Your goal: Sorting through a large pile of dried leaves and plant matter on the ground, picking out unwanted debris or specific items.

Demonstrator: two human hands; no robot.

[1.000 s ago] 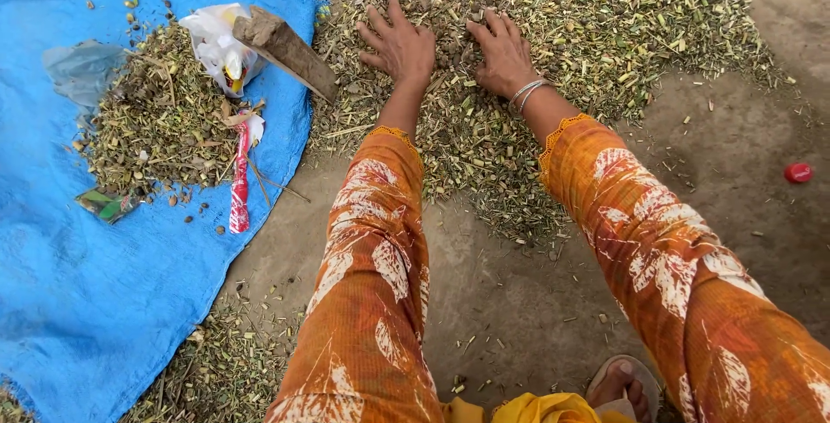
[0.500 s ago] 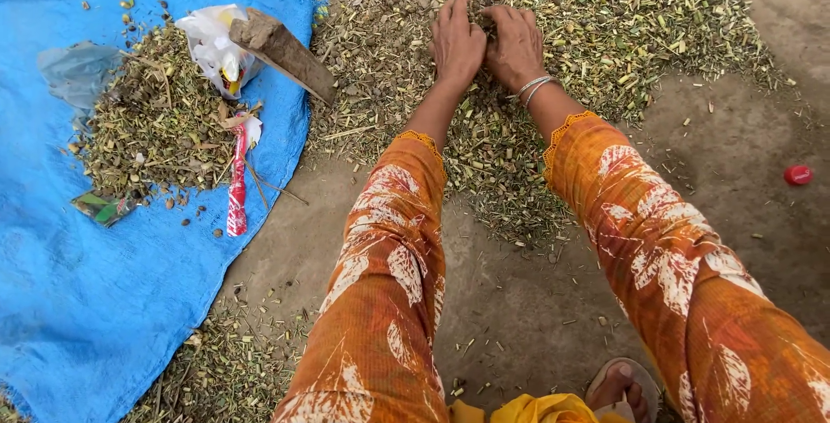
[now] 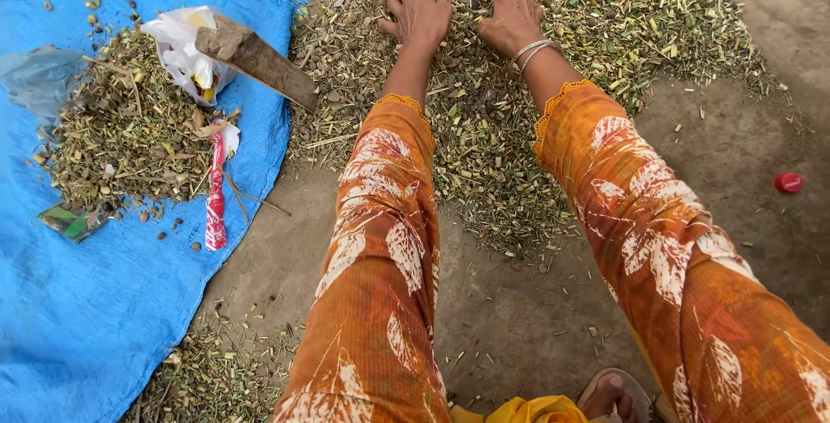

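We cannot see the far end of the chaff heap (image 3: pixel 596 17); the top edge cuts it. Our sandalled foot (image 3: pixel 616 393) and the blue tarp (image 3: pixel 78 319) run off near and left.

Both hands, pressed together before, now lie apart, flat on the chopped stalks (image 3: pixel 484 120).

To your left lies a blue tarp (image 3: pixel 78 319) bearing a smaller chaff heap (image 3: pixel 121 129), a wooden block (image 3: pixel 255 60) and white bag (image 3: pixel 181 47); far right, a red cap (image 3: pixel 788 183).

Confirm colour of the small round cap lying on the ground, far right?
Red. The cap sits alone on the bare ground, clearest in the head view.
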